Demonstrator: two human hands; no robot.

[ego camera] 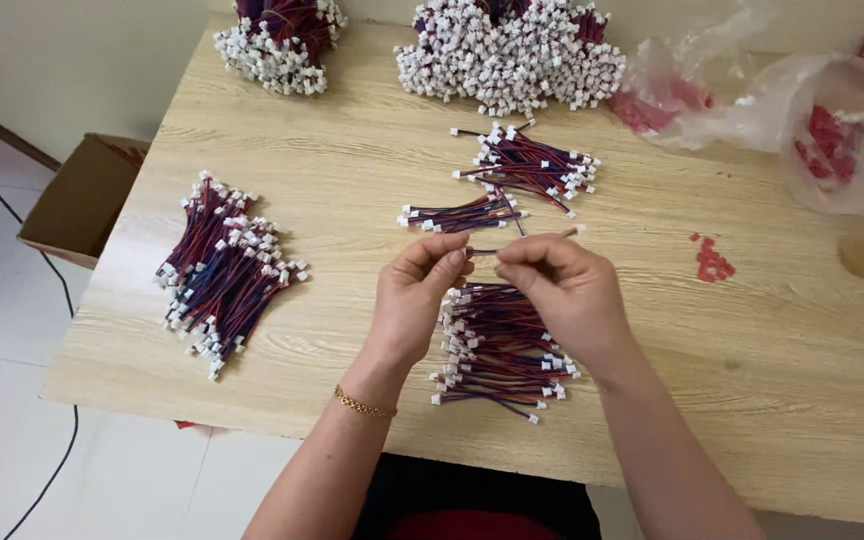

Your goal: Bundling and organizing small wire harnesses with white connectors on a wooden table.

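A single thin red-and-blue lead (527,238) is stretched between the two hands, just above the middle of the table (352,200), its far end poking out past the right fingers toward a white tip. The left hand (414,296) is raised with the wrist bent, thumb and forefinger pressed together on the near end of the lead; a gold bracelet (363,404) sits on that wrist. The right hand (562,290) faces it, knuckles up, fingers curled and pinched shut on the same lead, the two sets of fingertips almost touching. Directly under the hands lies one pile (497,345) of the same leads with white plugs, partly hidden by the palms. Just beyond the hands lie two smaller bunches (462,214), one behind the other. Off to the left is one long heap (224,268), well apart from the hands. Along the far edge stand two big bundles (508,52), plug ends outward. To the right lie two clear bags (832,130) holding red bits, with a few red scraps (713,262) loose on the wood near them. On the floor at left stands one cardboard box (80,196).
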